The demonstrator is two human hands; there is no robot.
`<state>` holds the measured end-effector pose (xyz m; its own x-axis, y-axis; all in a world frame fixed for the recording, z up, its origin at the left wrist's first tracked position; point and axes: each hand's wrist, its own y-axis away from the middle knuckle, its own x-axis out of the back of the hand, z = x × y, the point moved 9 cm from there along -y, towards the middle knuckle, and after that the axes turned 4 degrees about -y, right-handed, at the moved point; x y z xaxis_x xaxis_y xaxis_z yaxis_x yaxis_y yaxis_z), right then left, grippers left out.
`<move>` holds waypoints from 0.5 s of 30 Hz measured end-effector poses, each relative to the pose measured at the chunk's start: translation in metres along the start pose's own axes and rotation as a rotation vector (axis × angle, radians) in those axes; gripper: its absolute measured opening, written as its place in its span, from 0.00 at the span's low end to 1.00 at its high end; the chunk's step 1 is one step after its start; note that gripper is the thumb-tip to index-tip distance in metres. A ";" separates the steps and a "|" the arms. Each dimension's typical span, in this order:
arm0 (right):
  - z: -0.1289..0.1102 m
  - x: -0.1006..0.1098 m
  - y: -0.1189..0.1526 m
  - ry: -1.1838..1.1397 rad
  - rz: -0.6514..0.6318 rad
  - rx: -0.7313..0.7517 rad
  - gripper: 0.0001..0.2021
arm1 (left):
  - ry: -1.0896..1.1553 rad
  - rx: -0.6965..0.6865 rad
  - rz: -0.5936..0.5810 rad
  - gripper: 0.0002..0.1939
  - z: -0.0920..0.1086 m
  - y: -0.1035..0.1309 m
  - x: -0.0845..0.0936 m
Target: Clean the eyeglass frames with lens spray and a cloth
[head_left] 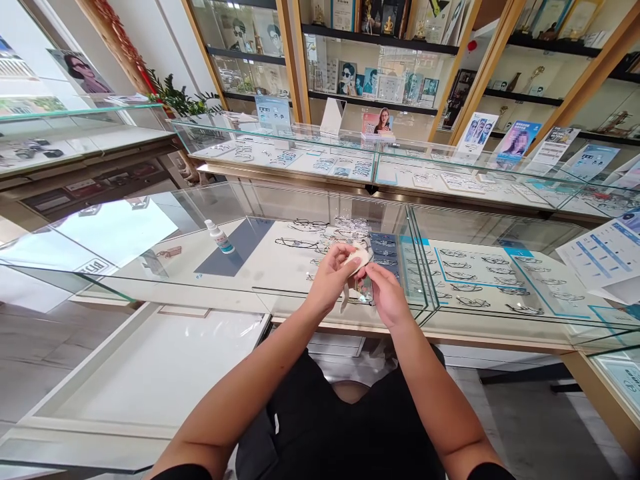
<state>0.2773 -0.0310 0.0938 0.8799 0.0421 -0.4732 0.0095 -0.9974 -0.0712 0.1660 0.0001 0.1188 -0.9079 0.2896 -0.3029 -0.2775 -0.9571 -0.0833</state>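
A pale cream cloth [361, 259] is pinched in the fingers of my left hand [327, 279], and one end of it hangs below. Close against it, my right hand [389, 295] is closed on a pair of eyeglasses [366, 291]. Part of the rim and lens shows between my hands; the cloth and fingers hide the rest. Both hands are above the front part of the glass display counter [260, 288]. To their left, a white spray bottle [220, 237] stands on a dark grey mat [235, 257].
Rows of eyeglasses [463, 275] lie in the case on the right. An open white drawer [150, 373] extends at my lower left. A small brownish object [170, 252] lies left of the mat. Printed cards [607, 253] stand on the right. Another glass case [310, 141] runs behind.
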 end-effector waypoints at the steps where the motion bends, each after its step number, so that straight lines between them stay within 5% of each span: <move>1: 0.000 0.001 0.000 0.000 0.001 -0.001 0.16 | -0.010 0.017 -0.017 0.23 -0.001 0.001 -0.001; 6: 0.003 0.000 -0.001 0.016 -0.024 -0.010 0.16 | -0.001 0.018 -0.034 0.19 -0.002 -0.002 -0.005; 11: 0.001 -0.001 0.000 0.020 -0.037 -0.007 0.16 | 0.058 0.012 0.028 0.31 -0.004 -0.005 0.000; 15: -0.001 -0.001 -0.001 0.033 -0.037 0.004 0.18 | -0.013 0.096 -0.058 0.28 -0.013 -0.005 -0.005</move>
<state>0.2773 -0.0298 0.0951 0.8940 0.0768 -0.4414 0.0402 -0.9950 -0.0917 0.1761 0.0034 0.1081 -0.8934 0.3451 -0.2877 -0.3579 -0.9337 -0.0085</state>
